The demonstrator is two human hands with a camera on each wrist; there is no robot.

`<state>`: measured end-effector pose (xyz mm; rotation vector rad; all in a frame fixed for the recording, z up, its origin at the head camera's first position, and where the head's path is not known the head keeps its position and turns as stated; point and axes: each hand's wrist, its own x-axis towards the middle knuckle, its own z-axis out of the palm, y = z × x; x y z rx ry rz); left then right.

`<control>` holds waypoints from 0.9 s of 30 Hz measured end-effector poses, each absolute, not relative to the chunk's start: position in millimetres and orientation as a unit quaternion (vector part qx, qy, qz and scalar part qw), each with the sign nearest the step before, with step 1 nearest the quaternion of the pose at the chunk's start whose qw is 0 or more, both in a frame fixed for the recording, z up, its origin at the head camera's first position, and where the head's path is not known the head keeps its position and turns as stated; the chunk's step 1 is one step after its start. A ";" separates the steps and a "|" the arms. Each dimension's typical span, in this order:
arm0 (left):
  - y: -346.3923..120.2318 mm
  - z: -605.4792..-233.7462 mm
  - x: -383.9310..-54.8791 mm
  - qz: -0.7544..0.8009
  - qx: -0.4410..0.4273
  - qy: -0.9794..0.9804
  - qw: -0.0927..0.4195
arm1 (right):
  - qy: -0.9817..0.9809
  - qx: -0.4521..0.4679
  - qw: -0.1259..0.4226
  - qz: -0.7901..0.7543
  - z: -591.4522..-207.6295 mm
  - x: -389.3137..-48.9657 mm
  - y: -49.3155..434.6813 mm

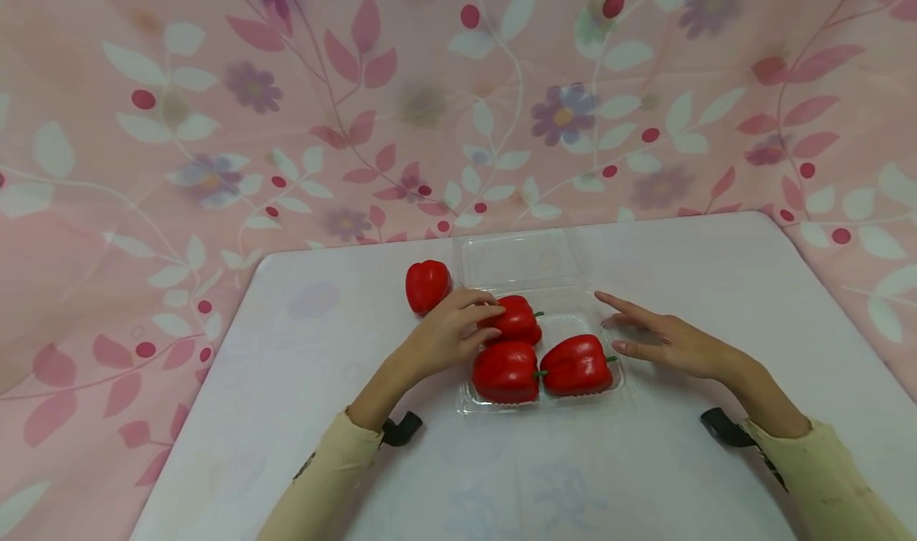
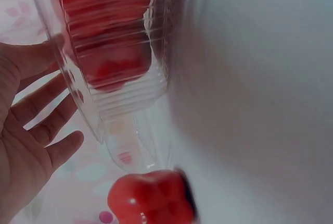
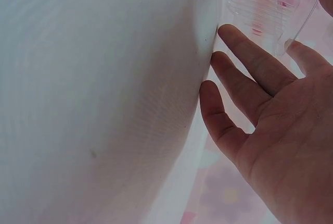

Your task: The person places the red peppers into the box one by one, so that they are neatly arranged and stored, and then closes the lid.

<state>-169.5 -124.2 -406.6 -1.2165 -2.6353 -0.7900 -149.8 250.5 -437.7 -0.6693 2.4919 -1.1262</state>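
Two red bell peppers stand in the front of a clear plastic clamshell box (image 1: 569, 322), one on the left (image 1: 505, 372) and one on the right (image 1: 577, 365). A third pepper (image 1: 519, 319) lies behind the left one. Over its left side rests my left hand (image 1: 453, 330), fingers loosely bent and apart; the left wrist view shows the fingers (image 2: 54, 109) spread beyond the box's rim. My right hand (image 1: 662, 342) hovers at the box's right side, fingers extended and spread, with nothing held. In the right wrist view its fingertips (image 3: 226, 30) come close to the white tabletop.
A fourth red pepper (image 1: 428, 286) sits on the white table (image 1: 322, 350), outside the box at its back left. The box's clear lid (image 1: 519, 258) lies folded back toward the pink floral cloth (image 1: 430, 127) behind the table.
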 end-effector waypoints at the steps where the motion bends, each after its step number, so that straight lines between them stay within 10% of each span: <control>1: -126.2 -406.8 -169.5 -0.265 -0.402 -0.873 0.073 | 0.873 -0.234 0.163 -0.395 -437.8 -149.9 250.5; 27: -166.6 -407.0 -185.1 -0.310 -0.289 -0.890 0.167 | 0.871 -0.231 0.166 -0.400 -440.6 -150.0 250.6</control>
